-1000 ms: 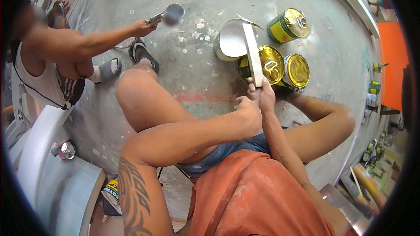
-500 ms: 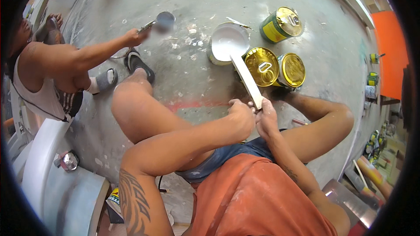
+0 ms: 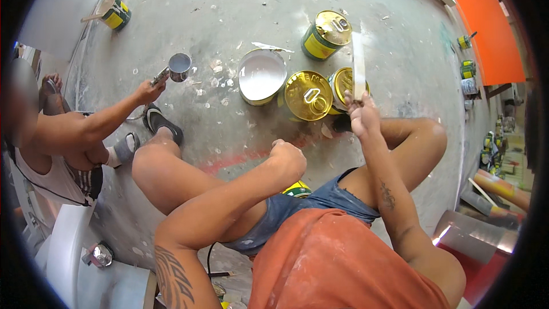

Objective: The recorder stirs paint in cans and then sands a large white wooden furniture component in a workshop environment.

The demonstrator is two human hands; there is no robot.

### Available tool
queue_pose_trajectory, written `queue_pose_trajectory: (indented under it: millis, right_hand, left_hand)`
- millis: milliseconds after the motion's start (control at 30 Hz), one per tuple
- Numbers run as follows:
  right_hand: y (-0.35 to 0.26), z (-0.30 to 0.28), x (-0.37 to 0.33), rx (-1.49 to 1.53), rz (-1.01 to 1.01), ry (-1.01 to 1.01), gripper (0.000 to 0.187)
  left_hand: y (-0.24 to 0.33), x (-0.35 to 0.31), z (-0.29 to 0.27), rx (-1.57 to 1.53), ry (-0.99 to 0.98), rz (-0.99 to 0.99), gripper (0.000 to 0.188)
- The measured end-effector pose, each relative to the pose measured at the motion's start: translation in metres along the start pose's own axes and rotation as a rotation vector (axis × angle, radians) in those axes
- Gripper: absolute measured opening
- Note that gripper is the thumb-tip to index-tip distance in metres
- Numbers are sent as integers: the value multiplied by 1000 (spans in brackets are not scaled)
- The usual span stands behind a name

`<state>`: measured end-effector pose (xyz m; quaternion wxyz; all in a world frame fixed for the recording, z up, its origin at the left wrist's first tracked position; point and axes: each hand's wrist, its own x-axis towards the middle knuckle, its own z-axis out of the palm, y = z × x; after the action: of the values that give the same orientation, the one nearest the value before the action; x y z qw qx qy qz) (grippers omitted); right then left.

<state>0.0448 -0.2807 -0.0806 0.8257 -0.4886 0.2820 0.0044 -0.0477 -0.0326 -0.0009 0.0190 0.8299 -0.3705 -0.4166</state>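
Note:
My right hand [image 3: 364, 117] is closed around the lower end of a flat white stick [image 3: 358, 66]. The stick points away from me, over the edge of a smaller can with a gold lid [image 3: 342, 80]. My left hand [image 3: 290, 157] is curled into a fist above the floor between my legs; whatever it may hold is hidden. Ahead of it stands an open paint can [image 3: 258, 100] filled with pale white paint. Close by are a gold-lidded can [image 3: 309, 96] and, farther back, a green and yellow can [image 3: 325, 37] with a gold lid.
At the left a co-worker's hand [image 3: 151, 88] grips a spray gun with a metal cup [image 3: 179, 66]. Cans [image 3: 114, 16] stand far left, one with a stick across it. Another can [image 3: 297, 189] sits between my thighs. An orange panel [image 3: 486, 28] rises at the right.
The stick has come out of the open paint can and swung right, now held by my right hand alone. My left hand has moved apart from it. The whole view has shifted.

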Motion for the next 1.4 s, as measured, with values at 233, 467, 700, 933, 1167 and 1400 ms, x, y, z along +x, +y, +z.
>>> queue_pose_trajectory:
  millis: [233,467,700,933,1167,1400]
  right_hand:
    - [45,-18,-4,33,161,98,26]
    - [48,-25,-5,-175,279,216,38]
    - [41,9,-72,-594,524,-170,37]
    - [-11,157,18,-1817,-673,-1285,30]
    - [64,213,167,-1950,-778,-1131,49]
    - [103,270,172,-2357,-402,-1375,36]
  left_hand:
    - [-5,-4,5,-30,115,-4,26]
    - [-4,-11,9,-13,187,-3,24]
    - [-7,-9,12,-37,190,-61,24]
    - [-5,-7,21,-64,28,-84,27]
    - [7,27,12,-5,-66,-71,30]
    - [3,25,20,76,-185,-191,38]
